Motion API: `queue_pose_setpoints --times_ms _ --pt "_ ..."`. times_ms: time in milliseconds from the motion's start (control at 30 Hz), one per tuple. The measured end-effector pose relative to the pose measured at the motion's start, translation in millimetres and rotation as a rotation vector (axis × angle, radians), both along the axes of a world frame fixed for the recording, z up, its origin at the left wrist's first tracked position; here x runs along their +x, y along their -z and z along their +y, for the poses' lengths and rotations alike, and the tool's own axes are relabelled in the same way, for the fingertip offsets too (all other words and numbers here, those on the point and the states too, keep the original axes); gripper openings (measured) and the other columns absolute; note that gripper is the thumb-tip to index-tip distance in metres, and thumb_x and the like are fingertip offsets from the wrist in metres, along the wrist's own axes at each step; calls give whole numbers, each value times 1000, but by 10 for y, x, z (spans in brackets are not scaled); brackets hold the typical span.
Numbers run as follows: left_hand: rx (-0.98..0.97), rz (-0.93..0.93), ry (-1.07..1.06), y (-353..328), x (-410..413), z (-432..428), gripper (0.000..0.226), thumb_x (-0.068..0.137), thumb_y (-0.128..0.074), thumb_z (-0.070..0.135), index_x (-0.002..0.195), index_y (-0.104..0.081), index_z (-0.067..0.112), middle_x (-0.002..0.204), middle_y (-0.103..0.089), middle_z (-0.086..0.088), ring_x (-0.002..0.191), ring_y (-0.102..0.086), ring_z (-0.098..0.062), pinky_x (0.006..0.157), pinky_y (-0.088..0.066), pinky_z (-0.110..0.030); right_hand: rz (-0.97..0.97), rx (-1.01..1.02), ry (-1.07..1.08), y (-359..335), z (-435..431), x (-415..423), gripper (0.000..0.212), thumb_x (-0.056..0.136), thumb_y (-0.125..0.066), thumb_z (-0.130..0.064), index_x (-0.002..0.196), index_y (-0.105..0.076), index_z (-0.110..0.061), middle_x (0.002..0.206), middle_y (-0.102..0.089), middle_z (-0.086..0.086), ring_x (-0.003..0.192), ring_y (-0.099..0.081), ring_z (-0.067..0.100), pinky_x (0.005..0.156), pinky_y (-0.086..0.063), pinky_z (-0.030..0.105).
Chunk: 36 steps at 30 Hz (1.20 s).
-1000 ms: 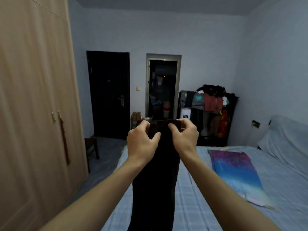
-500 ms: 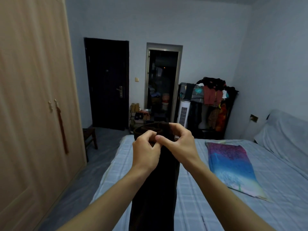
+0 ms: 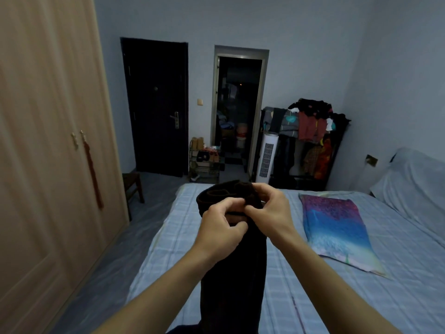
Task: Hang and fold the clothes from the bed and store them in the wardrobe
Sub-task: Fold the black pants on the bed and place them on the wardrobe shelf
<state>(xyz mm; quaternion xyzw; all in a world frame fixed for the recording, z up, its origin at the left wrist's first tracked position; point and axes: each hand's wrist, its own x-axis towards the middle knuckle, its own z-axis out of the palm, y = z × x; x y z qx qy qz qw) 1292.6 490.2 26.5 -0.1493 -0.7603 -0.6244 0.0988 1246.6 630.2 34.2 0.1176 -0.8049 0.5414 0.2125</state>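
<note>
— So, what is this thing you hold?
— It is a dark garment (image 3: 233, 273), long and narrow, almost black. It hangs straight down in front of me, over the near part of the bed (image 3: 313, 302). Its top edge is bunched into thick folds. Which kind of garment it is, I cannot tell.
— And around it?
— On the checked sheet to the right lies a flat cloth (image 3: 334, 227) in purple and blue, apart from the garment. The wardrobe (image 3: 48, 141) stands at the left, doors closed. Far behind are a dark door (image 3: 156, 104), a white tower fan (image 3: 267, 155) and a rack (image 3: 310, 131) full of clothes. The garment hides the middle of the bed from me.
— Your hands?
— Both are raised at the top edge, just beside each other. My left hand (image 3: 221, 227) pinches the fabric between curled fingers and thumb. My right hand (image 3: 269, 213) grips the rim, fingers curled over it.
</note>
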Motion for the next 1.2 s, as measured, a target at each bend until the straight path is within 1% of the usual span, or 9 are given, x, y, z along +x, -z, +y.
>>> queue_pose_setpoints --times_ms 100,167,233,367,567,700,833,1033,1200 --pt "-351 300 -177 29 -88 -235 27 78 -72 18 105 -72 22 97 -70 13 88 -66 -2 82 -56 -27 -14 -52 -47 64 48 57 50 71 -68 12 98 -71 -29 93 -74 -7 92 -69 4 79 -57 23" --pt "-647 513 -282 57 -171 -455 35 74 -73 32 108 -69 23 109 -65 9 103 -58 -10 89 -50 -29 -29 -57 -76 121 88 87 49 75 -70 11 99 -70 -32 95 -74 -8 94 -69 3 82 -57 24" --pt "-884 540 -255 87 -271 -665 52 71 -74 46 119 -64 29 132 -53 5 126 -43 -19 98 -43 -39 -43 -76 -116 152 132 101 48 77 -69 10 100 -69 -32 97 -74 -8 96 -69 4 84 -57 27" --pt "-1024 418 -79 78 -384 -867 60 69 -75 61 122 -59 39 149 -36 9 140 -25 -15 106 -35 -48 -44 -124 -217 172 212 115 45 78 -68 14 106 -71 -22 103 -74 -2 101 -70 12 88 -57 31" --pt "-1170 495 158 -97 -478 -968 59 71 -71 67 124 -58 44 142 -38 17 134 -28 -5 102 -26 -28 -73 -209 -333 200 389 110 44 79 -66 19 110 -70 -11 108 -73 8 104 -70 21 87 -56 29" --pt "-1084 556 120 -201 -476 -963 45 71 -73 63 106 -66 36 122 -50 17 115 -44 -5 98 -39 -30 -62 -234 -352 200 467 97 43 80 -65 20 113 -68 -7 109 -73 8 104 -70 23 86 -55 27" --pt "-861 650 -63 -193 -396 -871 37 73 -69 60 86 -63 26 103 -55 12 85 -59 -10 73 -55 -35 -33 -197 -351 151 548 105 39 83 -66 15 115 -66 -8 109 -73 7 104 -70 22 86 -56 29" --pt "-759 680 -37 -140 -269 -778 32 76 -75 49 82 -63 19 99 -57 9 82 -60 -9 70 -55 -27 -40 -108 -303 248 603 135 34 87 -66 6 115 -64 -14 107 -72 6 102 -69 22 91 -57 43" --pt "-664 622 -307 -34 -243 -666 30 69 -86 27 72 -58 16 74 -55 7 64 -54 -9 58 -48 -28 18 94 -303 288 571 214 29 90 -67 -7 116 -62 -20 104 -70 -3 99 -69 18 87 -57 42"
